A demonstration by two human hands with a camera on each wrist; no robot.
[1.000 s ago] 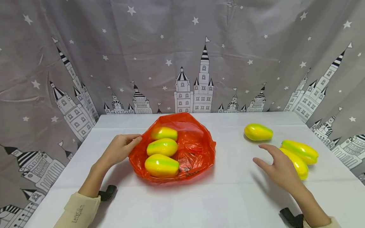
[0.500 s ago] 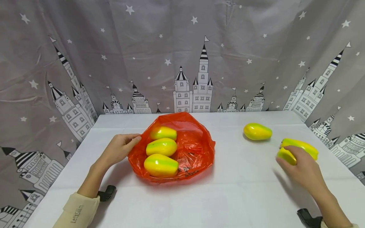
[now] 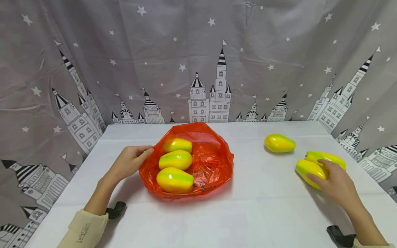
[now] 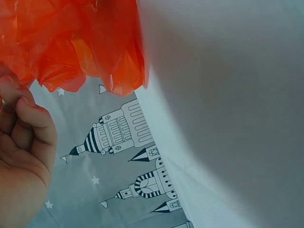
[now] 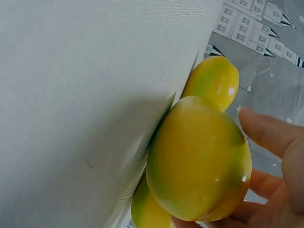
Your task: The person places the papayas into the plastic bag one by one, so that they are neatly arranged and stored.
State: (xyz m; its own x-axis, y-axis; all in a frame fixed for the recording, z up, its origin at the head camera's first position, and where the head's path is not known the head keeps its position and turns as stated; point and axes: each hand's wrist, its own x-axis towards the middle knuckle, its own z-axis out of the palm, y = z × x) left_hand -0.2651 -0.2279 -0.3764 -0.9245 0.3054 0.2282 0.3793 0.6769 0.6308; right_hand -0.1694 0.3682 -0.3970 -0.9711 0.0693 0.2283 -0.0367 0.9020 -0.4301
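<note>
My left hand (image 3: 129, 161) pinches the left rim of a red plastic bag (image 3: 214, 165), which lies with its mouth spread wide. Inside its left half sit three yellow-green papayas, the nearest papaya (image 3: 175, 180) being the largest in view. In the left wrist view, curled fingers (image 4: 35, 118) meet the bag's crumpled edge (image 4: 61, 57). At the right, my right hand (image 3: 338, 182) grips a papaya (image 3: 310, 170) on the table, thumb on its near side and fingers over its far side. The right wrist view shows that papaya (image 5: 197, 161) end-on, its underside close to the cloth.
Directly behind the gripped fruit lies another papaya (image 3: 330, 158). A further papaya (image 3: 280, 143) rests farther back, left of it. White cloth (image 3: 248, 217) covers the table, and a grey castle-print curtain (image 3: 263, 51) hangs at the back.
My right hand has moved right onto the front papaya of the right-hand pair, which has shifted slightly left. My left hand and the bag have stayed in place.
</note>
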